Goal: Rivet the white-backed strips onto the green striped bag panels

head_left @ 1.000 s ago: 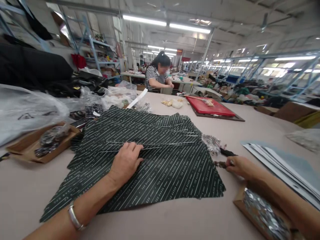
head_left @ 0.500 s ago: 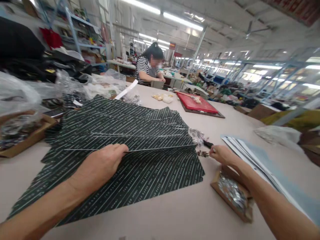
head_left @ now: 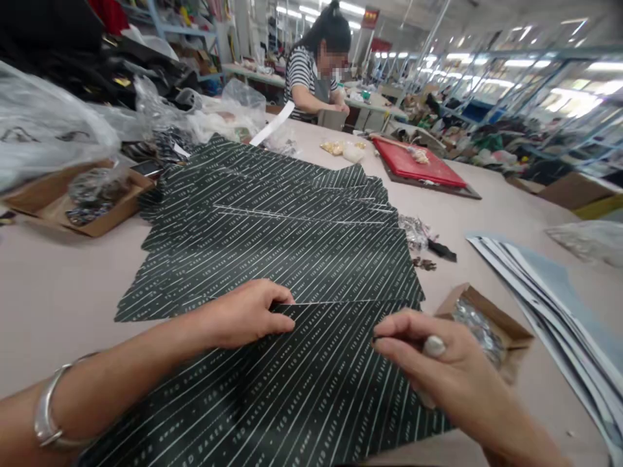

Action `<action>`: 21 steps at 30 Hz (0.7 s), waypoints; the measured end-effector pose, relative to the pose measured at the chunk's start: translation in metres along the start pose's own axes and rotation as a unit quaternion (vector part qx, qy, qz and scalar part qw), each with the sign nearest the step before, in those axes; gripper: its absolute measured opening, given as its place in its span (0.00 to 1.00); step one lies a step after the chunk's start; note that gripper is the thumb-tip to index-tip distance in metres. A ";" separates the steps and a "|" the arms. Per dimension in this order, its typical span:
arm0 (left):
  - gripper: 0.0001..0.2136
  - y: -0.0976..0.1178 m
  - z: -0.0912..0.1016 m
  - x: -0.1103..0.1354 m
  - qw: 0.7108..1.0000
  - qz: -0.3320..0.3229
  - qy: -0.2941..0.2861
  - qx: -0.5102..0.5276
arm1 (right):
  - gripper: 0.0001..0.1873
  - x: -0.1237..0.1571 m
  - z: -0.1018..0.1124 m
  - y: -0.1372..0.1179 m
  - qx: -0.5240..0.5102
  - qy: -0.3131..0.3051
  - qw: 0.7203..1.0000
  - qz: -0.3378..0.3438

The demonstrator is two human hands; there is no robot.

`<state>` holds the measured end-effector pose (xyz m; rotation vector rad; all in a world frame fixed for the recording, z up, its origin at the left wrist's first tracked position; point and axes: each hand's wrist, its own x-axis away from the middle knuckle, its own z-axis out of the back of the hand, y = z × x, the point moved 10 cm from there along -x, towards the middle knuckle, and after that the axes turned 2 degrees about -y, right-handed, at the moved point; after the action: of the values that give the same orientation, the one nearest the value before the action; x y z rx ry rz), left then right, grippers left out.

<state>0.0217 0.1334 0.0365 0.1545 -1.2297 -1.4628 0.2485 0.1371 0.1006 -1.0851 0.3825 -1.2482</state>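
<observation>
Dark green fabric panels [head_left: 292, 246] with white diagonal stripes and lettering lie in an overlapping stack before me. The edge of the front panel [head_left: 311, 383] is caught between the thumb and fingers of my left hand [head_left: 248, 314], and this panel is drawn toward me. Above the same panel, to the right, my right hand [head_left: 428, 353] pinches a tiny dark piece too small to name. A pale, rounded end [head_left: 434, 346] of something shows among its curled fingers; the rest is hidden. Just behind that hand is a small cardboard box [head_left: 511, 324] with shiny metal parts.
Small brown metal pieces [head_left: 424, 263] and a black strip [head_left: 442, 250] lie right of the stack. White and blue sheets [head_left: 530, 292] are farther right. A red board [head_left: 418, 162] lies behind. At left is an open carton [head_left: 43, 194]. A person [head_left: 311, 71] works across the table.
My right hand has come from beside the small brown pieces back over the fabric. My left hand has moved right along the panel's edge, and the front panel has come nearer. The view has tilted down.
</observation>
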 end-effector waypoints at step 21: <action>0.17 0.013 -0.062 0.011 0.901 0.022 -0.174 0.396 | 0.11 -0.013 -0.063 0.012 -0.124 -0.069 0.988 -0.063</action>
<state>0.0697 0.0918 0.0244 0.4200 -2.0651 -0.8876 0.2036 0.1201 0.0565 -1.4181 0.3747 -1.2511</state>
